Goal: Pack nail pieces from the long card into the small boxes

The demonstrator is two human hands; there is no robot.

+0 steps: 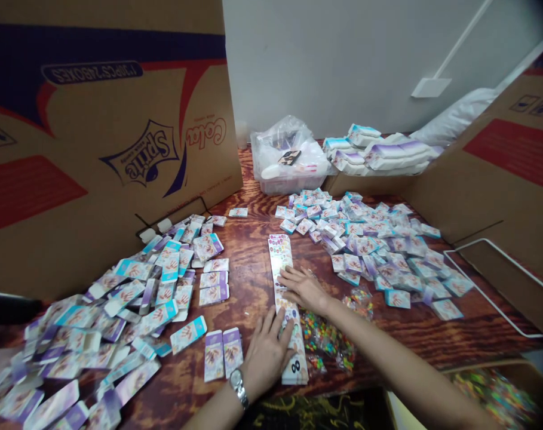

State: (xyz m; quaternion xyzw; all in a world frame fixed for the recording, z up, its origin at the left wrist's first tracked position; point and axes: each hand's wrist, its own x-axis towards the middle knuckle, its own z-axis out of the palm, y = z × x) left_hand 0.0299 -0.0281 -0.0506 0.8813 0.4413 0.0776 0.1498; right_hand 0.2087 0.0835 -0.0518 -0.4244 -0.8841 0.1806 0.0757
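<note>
A long stack of sticker strips (280,254), printed with small coloured pictures, lies lengthwise on the wooden table. My left hand (269,346), with a silver watch on its wrist, rests with spread fingers on the strips' lower left part. Farther up, my right hand (303,291) reaches in from the right and lies with fingers extended across the strips. Small clear bags of colourful candies (327,337) sit just right of the strips, partly beneath my right forearm. Two purple-and-white small boxes (214,355) stand side by side left of my left hand.
Many small boxes (132,292) are heaped at the left, and wrapped ones (365,239) at the right. Large cartons (119,137) flank the table (248,263). Behind are a plastic-lined tub (293,179) and wrapped packs (396,152). More candies (495,394) fill a box at lower right.
</note>
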